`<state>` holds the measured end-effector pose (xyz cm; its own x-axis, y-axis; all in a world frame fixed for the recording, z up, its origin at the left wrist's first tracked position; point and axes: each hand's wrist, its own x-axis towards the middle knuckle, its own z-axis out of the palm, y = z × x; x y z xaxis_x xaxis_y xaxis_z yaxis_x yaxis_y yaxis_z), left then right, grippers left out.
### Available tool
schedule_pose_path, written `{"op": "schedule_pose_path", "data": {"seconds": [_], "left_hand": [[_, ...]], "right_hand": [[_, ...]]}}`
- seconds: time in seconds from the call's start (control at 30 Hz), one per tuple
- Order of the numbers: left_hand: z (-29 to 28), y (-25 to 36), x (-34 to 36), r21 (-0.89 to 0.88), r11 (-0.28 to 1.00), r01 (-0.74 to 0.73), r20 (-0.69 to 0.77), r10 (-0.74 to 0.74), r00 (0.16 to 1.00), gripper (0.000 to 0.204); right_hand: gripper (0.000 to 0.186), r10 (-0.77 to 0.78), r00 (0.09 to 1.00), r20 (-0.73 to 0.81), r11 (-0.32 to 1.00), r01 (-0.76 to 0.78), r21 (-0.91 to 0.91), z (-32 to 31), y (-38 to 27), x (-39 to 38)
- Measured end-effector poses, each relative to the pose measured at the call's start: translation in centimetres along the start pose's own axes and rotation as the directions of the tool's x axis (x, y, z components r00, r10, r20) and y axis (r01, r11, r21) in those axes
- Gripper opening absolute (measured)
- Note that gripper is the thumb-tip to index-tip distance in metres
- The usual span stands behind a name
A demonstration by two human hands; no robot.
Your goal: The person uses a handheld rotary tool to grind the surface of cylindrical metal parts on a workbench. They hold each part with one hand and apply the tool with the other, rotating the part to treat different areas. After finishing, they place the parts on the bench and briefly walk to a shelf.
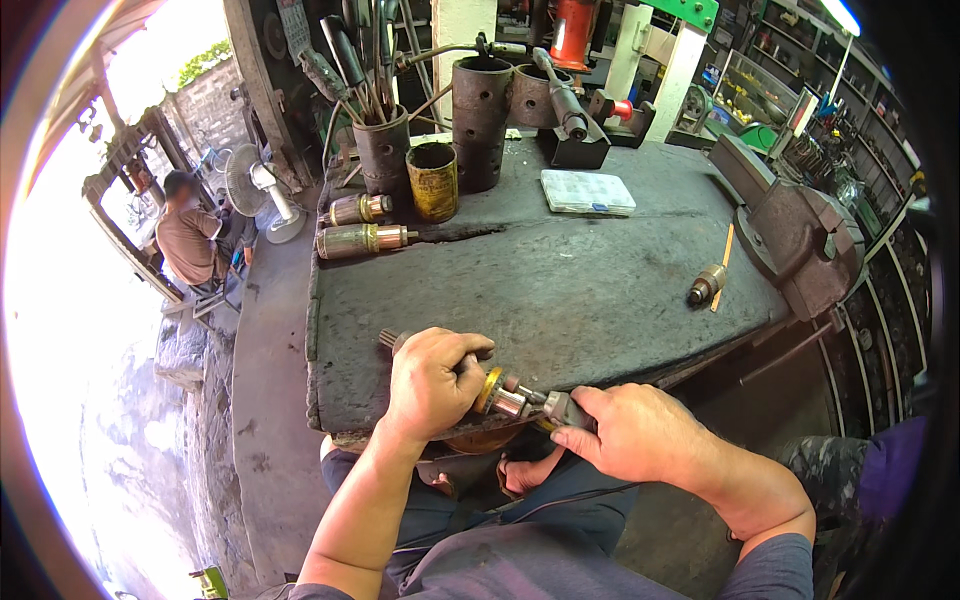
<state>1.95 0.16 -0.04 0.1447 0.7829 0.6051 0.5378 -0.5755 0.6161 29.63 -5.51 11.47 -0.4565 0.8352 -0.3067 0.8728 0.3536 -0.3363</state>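
Observation:
Over the bench's front edge, my left hand [430, 382] is closed around a motor armature. The armature's [507, 402] copper commutator and yellow band stick out toward the right, and its toothed shaft end shows past the hand on the left. The middle of it is hidden by my fingers. My right hand [640, 430] grips a grey tool [567, 411] whose kind I cannot make out. The tool's narrow metal tip points left at the commutator's end; whether they touch is unclear. Two more armatures, one upper [358, 209] and one lower [365, 241], lie at the bench's left side.
Behind stand a dark metal cylinder of tools [383, 155] and a yellow can [433, 185]. A clear plastic case [588, 192] lies mid-bench. At right are a small drive gear [707, 285], a thin wooden stick [722, 265] and a bench vise [810, 245]. A person [190, 235] sits beside a fan [255, 190].

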Motion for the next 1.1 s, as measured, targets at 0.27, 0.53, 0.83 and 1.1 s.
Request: {"op": "schedule_pose_path", "data": {"seconds": [0.27,0.53,0.83,1.1], "left_hand": [[0.0,0.0,0.1,-0.006,1.000,-0.004,-0.008,0.004,1.000,0.019],[-0.1,0.1,0.0,-0.007,1.000,-0.001,-0.003,0.001,1.000,0.022],[-0.1,0.0,-0.1,-0.006,1.000,-0.007,-0.008,0.007,1.000,0.022],[0.1,0.0,-0.1,-0.013,1.000,-0.009,-0.032,0.008,0.999,0.018]], "right_hand": [[0.061,-0.009,1.000,-0.022,1.000,0.009,-0.021,0.1,-0.3,-0.2],[0.061,-0.028,0.999,-0.018,0.999,0.028,-0.034,0.6,-1.0,-0.6],[0.058,-0.027,0.999,-0.036,0.999,0.025,-0.036,0.8,-0.9,-0.9],[0.057,-0.030,0.998,-0.053,0.999,0.028,-0.025,1.0,-0.6,-0.6]]}}
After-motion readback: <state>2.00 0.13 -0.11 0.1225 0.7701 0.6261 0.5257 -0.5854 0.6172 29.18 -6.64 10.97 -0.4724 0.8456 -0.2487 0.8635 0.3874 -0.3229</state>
